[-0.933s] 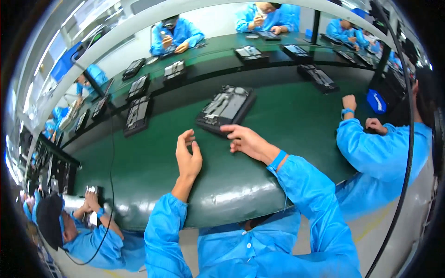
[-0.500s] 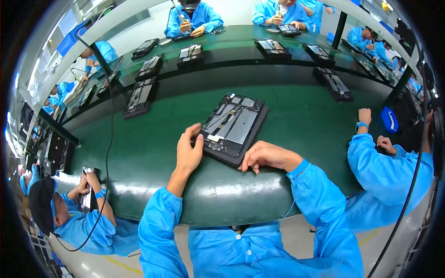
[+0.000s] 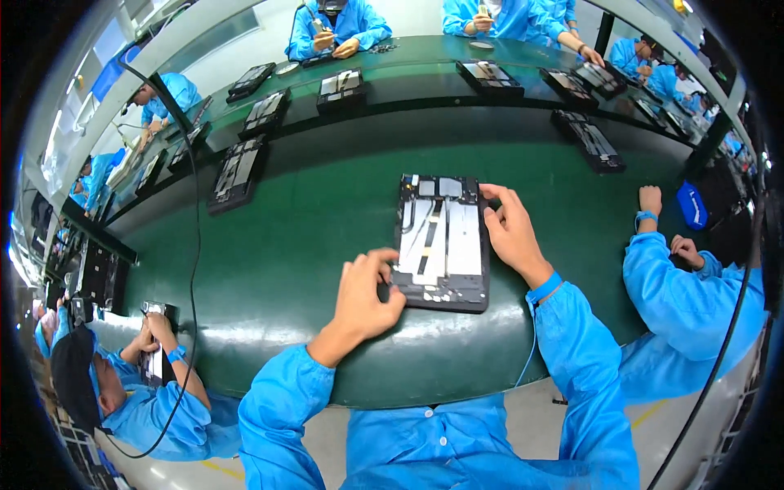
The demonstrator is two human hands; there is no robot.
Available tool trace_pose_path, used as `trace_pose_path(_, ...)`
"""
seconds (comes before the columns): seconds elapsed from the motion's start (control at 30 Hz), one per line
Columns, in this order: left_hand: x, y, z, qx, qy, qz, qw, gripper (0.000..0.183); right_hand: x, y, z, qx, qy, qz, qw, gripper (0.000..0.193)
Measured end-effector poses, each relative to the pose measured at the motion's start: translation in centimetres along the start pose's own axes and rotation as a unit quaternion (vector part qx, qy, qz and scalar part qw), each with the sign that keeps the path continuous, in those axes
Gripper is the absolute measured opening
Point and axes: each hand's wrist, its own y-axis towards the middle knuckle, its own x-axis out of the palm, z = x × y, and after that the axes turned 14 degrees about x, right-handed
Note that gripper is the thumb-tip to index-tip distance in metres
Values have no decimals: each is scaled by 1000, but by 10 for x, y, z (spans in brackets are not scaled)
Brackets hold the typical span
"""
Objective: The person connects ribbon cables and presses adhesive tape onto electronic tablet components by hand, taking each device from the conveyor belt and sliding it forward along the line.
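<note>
An opened dark tablet-like device point(image 3: 441, 241), its silver inner plates and cables showing, lies flat on the green conveyor belt point(image 3: 310, 237) close to the near edge. My left hand point(image 3: 365, 294) grips its lower left corner, fingers curled over the edge. On its right long edge rests my right hand point(image 3: 510, 233), fingers bent onto the frame. Both forearms wear blue sleeves, and a blue strap circles the right wrist.
Several more opened devices point(image 3: 237, 171) lie along the belt's far lanes. People in blue coats work at the far side, at my right point(image 3: 678, 278) and lower left point(image 3: 139, 384). A black cable point(image 3: 194, 245) hangs across the left. A blue object point(image 3: 692, 204) lies at the right.
The device has been pulled closer to the near edge and turned square to me. Both hands now hold its sides, where earlier they were only reaching toward it.
</note>
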Motion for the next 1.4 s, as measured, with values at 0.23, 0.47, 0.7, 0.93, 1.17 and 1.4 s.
trace_pose_path(0.23, 6, 0, 8, 29, -64, -50, 996, 50, -3, 9, 9, 44, -6, -35, 998, 62)
trace_pose_path(0.47, 4, 3, 7, 18, -79, -49, 996, 47, -3, 11, -1, 54, -24, -24, 998, 60)
trace_pose_path(0.7, 10, 0, 6, -21, -95, -21, 995, 38, -5, 8, -9, 76, -59, -43, 994, 58)
trace_pose_path(0.93, 17, 6, -3, -100, -181, -7, 978, 41, -3, 13, -9, 27, -82, -57, 995, 59)
trace_pose_path(1.17, 18, 22, -17, -38, -151, -77, 985, 57, 6, 26, 2, -46, -129, -77, 988, 56)
trace_pose_path(1.4, 11, 21, -26, -38, -221, -124, 967, 63, 11, 26, 12, -21, -126, -65, 990, 50)
